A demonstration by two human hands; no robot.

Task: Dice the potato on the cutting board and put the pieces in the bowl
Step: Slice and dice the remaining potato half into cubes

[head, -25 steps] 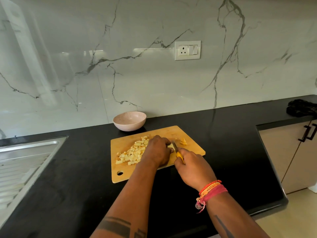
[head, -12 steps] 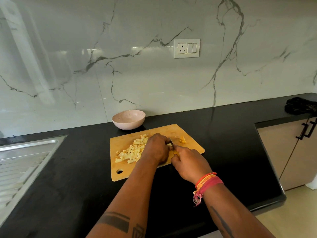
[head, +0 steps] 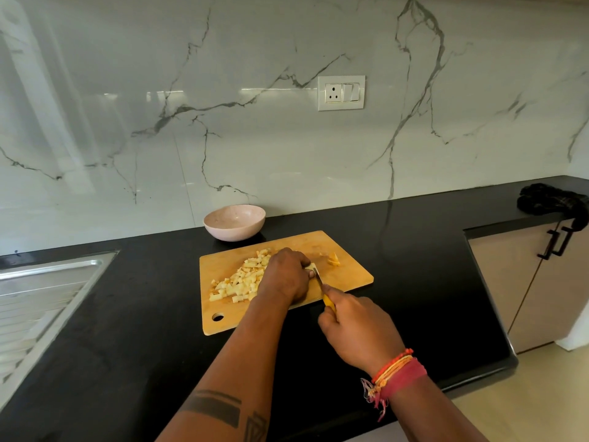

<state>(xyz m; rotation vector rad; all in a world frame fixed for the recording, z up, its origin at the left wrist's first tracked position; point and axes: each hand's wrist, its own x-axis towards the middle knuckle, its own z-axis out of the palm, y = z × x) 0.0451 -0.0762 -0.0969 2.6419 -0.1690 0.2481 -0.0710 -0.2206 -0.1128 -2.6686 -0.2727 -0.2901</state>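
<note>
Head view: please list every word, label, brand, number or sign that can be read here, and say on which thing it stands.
None can be read.
White wall socket and switch plate: no print visible.
Pale pink speckled bowl, wooden cutting board, yellow-handled knife: no markings visible.
Dark tattoo bands on the forearm of the left hand: shapes only, no letters.

sink [head: 47, 291] far left | wall socket [head: 341, 92] | dark cloth [head: 553, 204] far right on counter [head: 414, 266]

bowl [head: 234, 222] behind cutting board [head: 347, 273], diced pieces [head: 239, 282] on board's left
</note>
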